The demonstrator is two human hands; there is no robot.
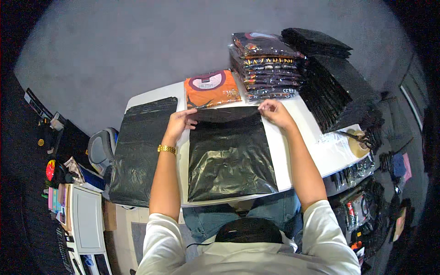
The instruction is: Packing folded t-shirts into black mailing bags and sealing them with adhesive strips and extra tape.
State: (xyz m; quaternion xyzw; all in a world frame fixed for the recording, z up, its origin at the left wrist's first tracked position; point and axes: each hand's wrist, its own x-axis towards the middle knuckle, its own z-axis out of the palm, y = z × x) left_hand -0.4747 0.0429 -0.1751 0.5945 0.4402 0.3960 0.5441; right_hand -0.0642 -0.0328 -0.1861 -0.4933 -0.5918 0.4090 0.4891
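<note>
A black plastic bag (231, 158) lies flat on the white table in front of me, its surface glossy and creased. At the bag's top left corner, my left hand (182, 123) is closed on the edge, a gold bracelet on its wrist. Thumb and fingers of my right hand (277, 113) pinch the top right corner. Between the hands, the bag's upper edge is stretched across. Just beyond it lies a folded orange shirt (213, 89) with a maroon collar, in a clear wrapper. Whether anything is inside the black bag cannot be seen.
Left of my left arm lies a pile of black plastic bags (140, 151). A tall stack of wrapped dark shirts (268, 68) stands at the back, beside stacks of black packages (337, 91). A tape roll (359, 145) sits at the table's right end. A white cabinet (87, 220) stands lower left.
</note>
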